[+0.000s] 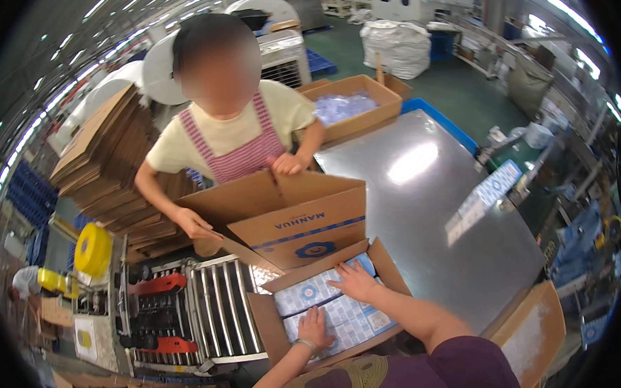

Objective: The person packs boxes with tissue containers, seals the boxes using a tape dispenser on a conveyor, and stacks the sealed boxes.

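Observation:
An open cardboard carton (262, 324) in front of me holds blue-and-white printed packs (353, 328) lying in rows. My left hand (316, 330) rests flat on the near packs, fingers stretched out. Farther in and to the right, my right hand (356, 283) lies with spread fingers on the packs by the carton's far right side. Neither hand is closed round anything. Just beyond stands a second open carton (305, 229) with a blue band, gripped at its edges by a co-worker facing me.
Left of my carton runs a roller conveyor (221, 304) with red parts and yellow tape rolls (93, 250). Flattened cartons (112, 155) are stacked behind it. To the right is a metal table (438, 208), with a box of clear plastic (383, 106) at its far end.

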The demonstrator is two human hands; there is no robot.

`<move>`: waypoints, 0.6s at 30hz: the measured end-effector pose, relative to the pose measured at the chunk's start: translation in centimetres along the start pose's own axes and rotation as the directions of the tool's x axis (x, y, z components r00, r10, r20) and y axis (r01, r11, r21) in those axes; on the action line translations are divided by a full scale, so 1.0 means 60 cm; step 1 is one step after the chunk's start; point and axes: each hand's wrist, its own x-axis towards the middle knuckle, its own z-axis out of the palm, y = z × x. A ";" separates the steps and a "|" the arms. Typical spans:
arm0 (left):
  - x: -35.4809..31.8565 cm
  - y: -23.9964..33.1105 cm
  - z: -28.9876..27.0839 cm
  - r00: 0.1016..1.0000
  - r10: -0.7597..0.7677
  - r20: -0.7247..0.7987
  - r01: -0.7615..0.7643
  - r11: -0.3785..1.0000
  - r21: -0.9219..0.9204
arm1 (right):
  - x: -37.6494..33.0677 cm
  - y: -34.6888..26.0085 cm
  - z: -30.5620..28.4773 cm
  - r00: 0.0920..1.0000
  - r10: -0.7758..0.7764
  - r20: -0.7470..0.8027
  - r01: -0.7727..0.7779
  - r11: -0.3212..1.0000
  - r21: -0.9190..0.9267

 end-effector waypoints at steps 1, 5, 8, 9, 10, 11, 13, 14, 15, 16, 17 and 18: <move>-0.010 0.000 -0.007 0.999 0.036 -0.013 -0.035 0.999 0.015 | 0.007 -0.003 0.008 0.997 0.005 0.071 -0.005 1.000 0.007; -0.054 -0.033 -0.059 0.996 -0.003 -0.087 -0.014 0.981 -0.193 | 0.005 -0.026 -0.042 0.995 -0.067 0.069 0.047 0.964 0.261; -0.148 -0.025 -0.151 0.742 -0.277 -0.611 0.184 0.960 -0.211 | -0.070 0.001 -0.164 0.914 0.256 -0.314 -0.125 0.916 0.382; -0.161 -0.029 -0.163 0.628 -0.377 -0.681 0.263 0.926 -0.270 | -0.106 0.014 -0.170 0.834 0.479 -0.274 -0.337 0.835 0.434; -0.179 -0.045 -0.158 0.632 -0.523 -0.572 0.347 0.851 -0.394 | -0.132 0.007 -0.187 0.711 0.619 -0.333 -0.446 0.763 0.467; -0.191 -0.066 -0.148 0.619 -0.645 -0.447 0.420 0.754 -0.505 | -0.159 0.001 -0.201 0.558 0.738 -0.379 -0.525 0.668 0.527; -0.171 -0.120 -0.095 0.724 -0.690 -0.021 0.568 0.613 -0.549 | -0.241 0.088 -0.078 0.713 0.612 0.342 -0.639 0.366 0.677; -0.150 -0.139 -0.069 0.728 -0.673 -0.132 0.492 0.648 -0.581 | -0.262 0.131 -0.003 0.594 0.379 0.709 -0.792 0.431 0.432; -0.148 -0.151 -0.088 0.771 -0.630 -0.093 0.497 0.686 -0.531 | -0.231 0.118 0.024 0.649 0.428 0.629 -0.750 0.495 0.438; -0.132 -0.172 -0.102 0.823 -0.550 -0.142 0.411 0.749 -0.520 | -0.220 0.090 0.024 0.682 0.503 0.531 -0.728 0.536 0.428; -0.127 -0.208 -0.072 0.810 -0.572 -0.132 0.426 0.727 -0.538 | -0.204 0.057 0.019 0.721 0.541 0.433 -0.692 0.592 0.413; -0.135 -0.237 -0.079 0.811 -0.564 -0.155 0.412 0.739 -0.533 | -0.186 0.023 0.011 0.747 0.581 0.323 -0.664 0.634 0.396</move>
